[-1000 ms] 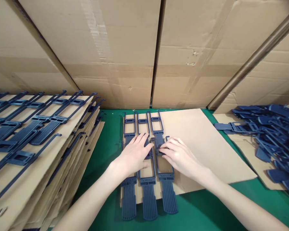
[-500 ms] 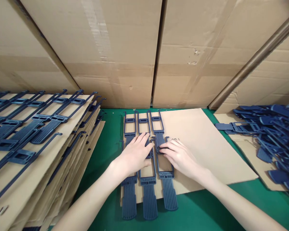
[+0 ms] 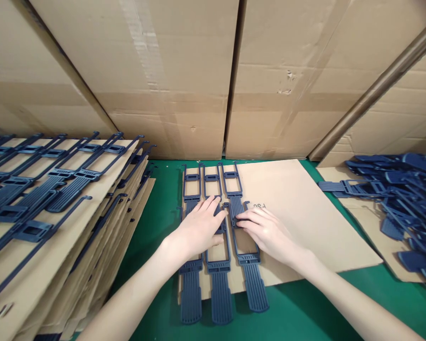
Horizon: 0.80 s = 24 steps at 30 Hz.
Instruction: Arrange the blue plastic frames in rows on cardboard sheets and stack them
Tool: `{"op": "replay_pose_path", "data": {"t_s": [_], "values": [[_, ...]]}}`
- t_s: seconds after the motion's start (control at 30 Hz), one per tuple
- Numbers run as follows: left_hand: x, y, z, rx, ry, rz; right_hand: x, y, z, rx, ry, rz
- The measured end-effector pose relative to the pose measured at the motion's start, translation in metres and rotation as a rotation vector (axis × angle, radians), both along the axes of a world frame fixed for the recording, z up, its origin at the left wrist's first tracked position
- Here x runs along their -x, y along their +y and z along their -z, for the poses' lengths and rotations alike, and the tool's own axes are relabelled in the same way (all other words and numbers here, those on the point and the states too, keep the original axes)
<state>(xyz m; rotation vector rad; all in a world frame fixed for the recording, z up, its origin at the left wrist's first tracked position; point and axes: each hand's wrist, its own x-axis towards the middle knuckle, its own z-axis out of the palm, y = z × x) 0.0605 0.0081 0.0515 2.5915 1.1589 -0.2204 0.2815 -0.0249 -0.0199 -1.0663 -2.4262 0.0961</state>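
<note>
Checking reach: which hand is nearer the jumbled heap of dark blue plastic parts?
Right. The right hand is left of the heap, across the tan cardboard sheet; the left hand is farther left.

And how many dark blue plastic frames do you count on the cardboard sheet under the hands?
6 visible: far-left frame, far-middle frame, far-right frame, near-left frame, near-middle frame and near-right frame. The left hand covers parts of some; others may be hidden beneath.

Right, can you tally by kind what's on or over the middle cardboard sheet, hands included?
Dark-blue ribbed plastic frames: 6 (3 in the far row, 3 in the near row)
Left hand and right hand: 2
Total: 8
</note>
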Motion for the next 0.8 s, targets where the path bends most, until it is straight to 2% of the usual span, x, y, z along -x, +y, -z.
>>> {"op": "replay_pose_path", "data": {"t_s": [0.33,0.63,0.8], "values": [[0.0036,0.0008,0.0065,-0.037,-0.031,0.032,0.0009,0.0022,0.0031,0.012,0.033,-0.009],[-0.0013,-0.001,-0.0024,0.009,0.06,0.003,0.0003,0.003,0.0056,0.042,0.049,-0.024],[-0.0026,-0.001,-0.0025,0.013,0.041,0.008,0.0017,0.004,0.0015,0.07,0.055,0.045]]}}
